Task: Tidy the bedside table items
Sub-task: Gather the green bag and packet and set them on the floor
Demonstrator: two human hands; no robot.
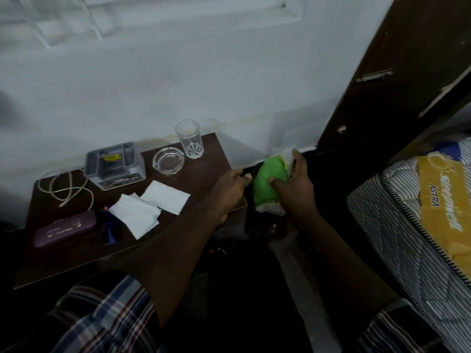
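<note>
On the dark bedside table [178,220], from the left: a purple case [65,229], a coiled white cable [65,189], a grey organiser [114,164], 2 white tissues [150,207], a glass ashtray [168,161] and a drinking glass [189,138]. The left hand [229,189] hovers at the table's right edge, fingers loosely curled, holding nothing. Just beside it, off the table, the right hand [293,184] grips a green packet [270,182].

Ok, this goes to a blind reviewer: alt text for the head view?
The right hand holds a green packet beside a dark bedside table, the left hand close by. On the table: a glass, ashtray, tissues, cable, purple case.
</note>
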